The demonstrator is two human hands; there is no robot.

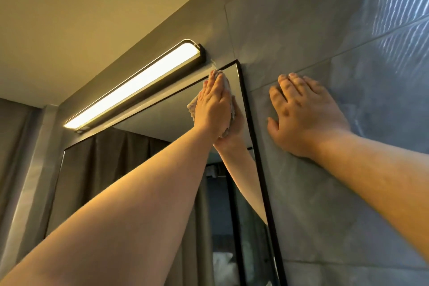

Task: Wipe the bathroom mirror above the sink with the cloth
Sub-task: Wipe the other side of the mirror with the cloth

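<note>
The black-framed mirror fills the lower middle of the head view, seen steeply from below. My left hand is stretched up to its top right corner and presses a pale cloth flat on the glass. The cloth peeks out around the fingers and palm. The hand's reflection shows just beneath it. My right hand lies flat with fingers spread on the grey wall tile, right of the mirror's frame, holding nothing.
A lit bar lamp is mounted just above the mirror's top edge, close to my left hand. Grey tiled wall runs to the right. The ceiling is above. Curtains and a dark door frame appear in the reflection.
</note>
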